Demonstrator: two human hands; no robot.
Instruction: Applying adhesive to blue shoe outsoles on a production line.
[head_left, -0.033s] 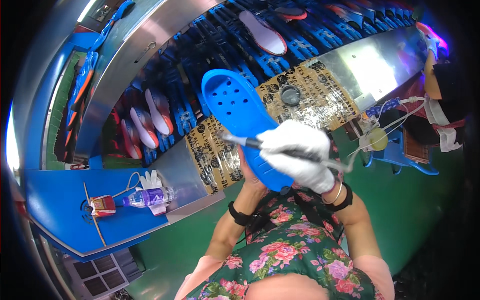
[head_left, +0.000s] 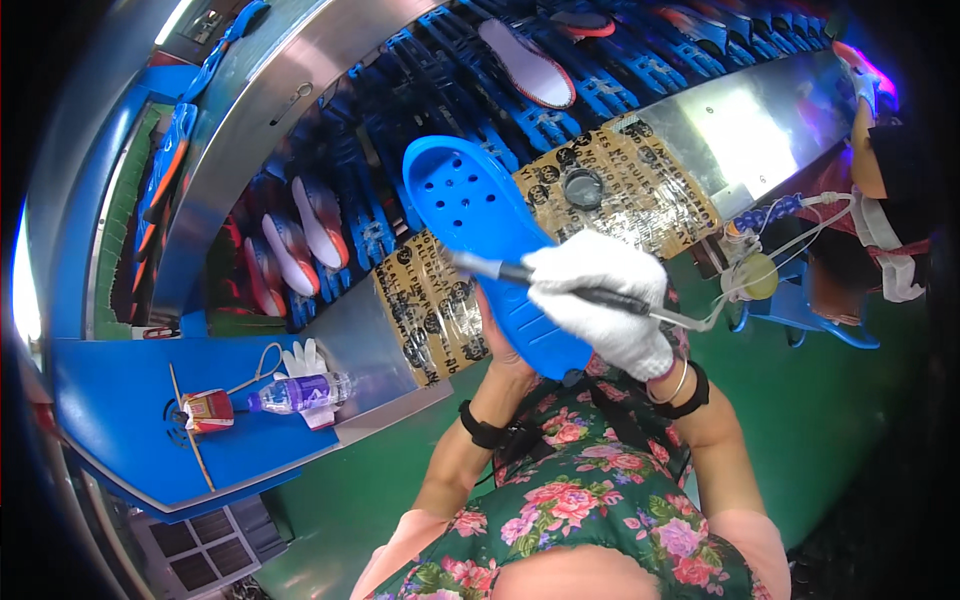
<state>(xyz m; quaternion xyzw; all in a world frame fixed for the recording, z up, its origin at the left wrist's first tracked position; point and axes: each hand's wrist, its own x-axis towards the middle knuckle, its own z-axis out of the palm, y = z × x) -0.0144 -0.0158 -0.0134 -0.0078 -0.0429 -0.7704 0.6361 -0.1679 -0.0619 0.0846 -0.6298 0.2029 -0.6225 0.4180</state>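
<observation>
A blue shoe-shaped plastic piece (head_left: 478, 215) is held upright and tilted in front of me, with a cluster of round holes near its top end and ridges near its lower end. My left hand (head_left: 503, 345), bare, grips it from the side and beneath, its fingers mostly hidden behind it. In a white glove, my right hand (head_left: 600, 295) is closed round the black handle of a brush (head_left: 515, 272). A thin tube trails from the handle's rear. The brush head reaches across the piece to its left edge; whether it touches there I cannot tell.
Blue racks carry several shoe soles (head_left: 530, 65) beyond the taped cardboard (head_left: 640, 195), which bears a dark round cap (head_left: 583, 187). On the blue side table (head_left: 120, 420) lie a purple-labelled bottle (head_left: 300, 393), a white glove and a red box (head_left: 208, 410). A co-worker's arm (head_left: 868, 150) is at right.
My right hand and the brush have shifted slightly to the right. The blue piece stays nearly in place in my left hand.
</observation>
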